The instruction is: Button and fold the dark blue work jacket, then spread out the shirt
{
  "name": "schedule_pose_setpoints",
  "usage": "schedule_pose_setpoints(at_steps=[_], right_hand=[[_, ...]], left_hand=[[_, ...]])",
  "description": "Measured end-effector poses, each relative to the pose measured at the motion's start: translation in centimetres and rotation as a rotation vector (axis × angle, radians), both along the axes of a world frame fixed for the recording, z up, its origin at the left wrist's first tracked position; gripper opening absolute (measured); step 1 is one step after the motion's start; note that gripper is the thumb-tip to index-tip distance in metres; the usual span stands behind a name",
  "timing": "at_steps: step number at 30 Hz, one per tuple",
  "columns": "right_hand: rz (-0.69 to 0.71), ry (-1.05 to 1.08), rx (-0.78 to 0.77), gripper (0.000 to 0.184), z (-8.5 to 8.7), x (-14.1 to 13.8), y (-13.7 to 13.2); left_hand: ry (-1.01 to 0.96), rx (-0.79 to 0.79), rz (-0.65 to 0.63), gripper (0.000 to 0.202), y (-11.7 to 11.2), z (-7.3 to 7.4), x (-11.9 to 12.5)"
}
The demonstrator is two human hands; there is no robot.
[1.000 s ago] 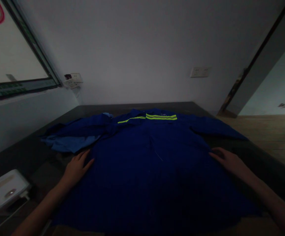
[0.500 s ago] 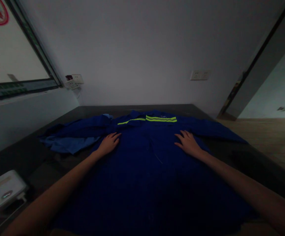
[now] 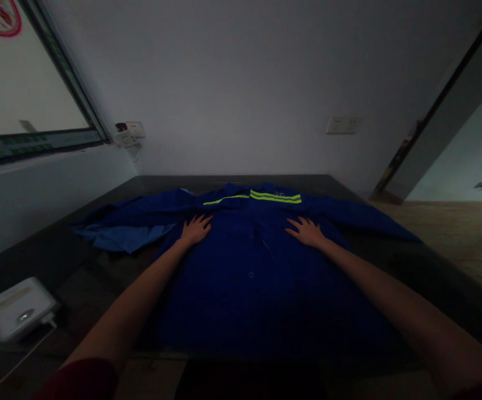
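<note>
Dim room, pale wall behind, dark table [image 3: 49, 253] running from the near edge back to the wall. Blue work jacket [image 3: 257, 283] lies spread flat across the middle of the table, front side up, buttons showing down its centre. Yellow-green reflective stripes [image 3: 275, 196] cross the far end by the collar. One sleeve [image 3: 124, 233] is bunched out to the left with a lighter blue patch showing; the other sleeve [image 3: 368, 219] stretches out to the right.

Left hand [image 3: 196, 229] rests palm down on the jacket's upper chest, left of the button line, fingers extended and slightly spread, gripping nothing. Right hand [image 3: 307, 231] does the same on the other side, flat on the cloth, fingers loose and straight. Both sit just below the stripes, well apart from each other, both arms reaching out over the jacket.

White box-shaped device [image 3: 20, 314] with a cable sits on the table's near left corner, apart from the jacket. Wall socket [image 3: 342, 124] behind, to the right. Wooden floor [image 3: 457, 233] at right.
</note>
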State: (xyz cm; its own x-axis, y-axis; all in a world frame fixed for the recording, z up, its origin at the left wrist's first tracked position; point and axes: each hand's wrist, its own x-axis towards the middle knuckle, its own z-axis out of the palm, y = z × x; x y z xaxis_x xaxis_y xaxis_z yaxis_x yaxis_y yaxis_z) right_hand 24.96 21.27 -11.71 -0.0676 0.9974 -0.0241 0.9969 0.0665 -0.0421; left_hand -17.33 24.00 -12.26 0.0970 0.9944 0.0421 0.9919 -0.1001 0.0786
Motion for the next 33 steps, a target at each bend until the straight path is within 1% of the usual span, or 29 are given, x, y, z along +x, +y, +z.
schedule_pose_setpoints(at_steps=[3,6,10,13,15,17,20,22,23,25,27,29,31,33], right_hand=[[-0.009,-0.005,0.039,0.064,-0.2,-0.1,1.0],[0.004,-0.003,0.049,0.062,0.0,-0.1,1.6],[0.045,0.007,0.012,0.062,1.0,-0.2,1.2],[0.043,-0.027,0.026,0.054,2.6,-1.3,0.0],[0.058,-0.045,0.066,0.046,4.1,-2.9,-1.0],[0.097,-0.03,0.087,0.034,6.0,-4.9,-2.4],[0.191,0.018,0.027,0.022,8.4,-7.8,-5.8],[0.299,0.062,0.004,0.017,9.2,-8.8,-9.0],[0.368,0.093,0.001,0.017,9.2,-8.9,-10.9],[0.502,0.172,0.016,0.023,8.3,-8.6,-14.5],[0.573,0.207,0.048,0.034,6.7,-8.0,-17.4],[0.605,0.211,0.105,0.036,4.8,-7.5,-19.1],[0.616,0.226,0.165,0.024,3.5,-7.3,-19.7],[0.605,0.267,0.204,0.011,2.9,-7.2,-19.6]], left_hand=[[-0.007,0.005,-0.013,0.054,1.1,0.1,0.2],[-0.015,0.021,-0.028,0.053,1.5,0.4,0.3],[-0.023,0.102,-0.052,0.048,0.6,1.0,0.6],[-0.026,0.183,-0.087,0.044,-0.8,1.9,1.7],[-0.068,0.231,-0.158,0.043,-2.3,2.8,3.3],[-0.152,0.241,-0.298,0.041,-4.7,3.9,5.5],[-0.24,0.129,-0.606,0.034,-10.1,5.5,8.6],[-0.257,0.046,-0.709,0.029,-14.4,6.2,9.7],[-0.262,0.003,-0.724,0.026,-16.4,6.4,9.9],[-0.272,-0.065,-0.724,0.027,-19.6,6.4,9.8],[-0.267,-0.125,-0.711,0.031,-21.6,6.0,9.3],[-0.26,-0.16,-0.703,0.033,-22.4,5.4,9.0],[-0.27,-0.176,-0.704,0.038,-22.5,4.9,8.9],[-0.289,-0.187,-0.718,0.045,-22.5,4.8,8.9]])
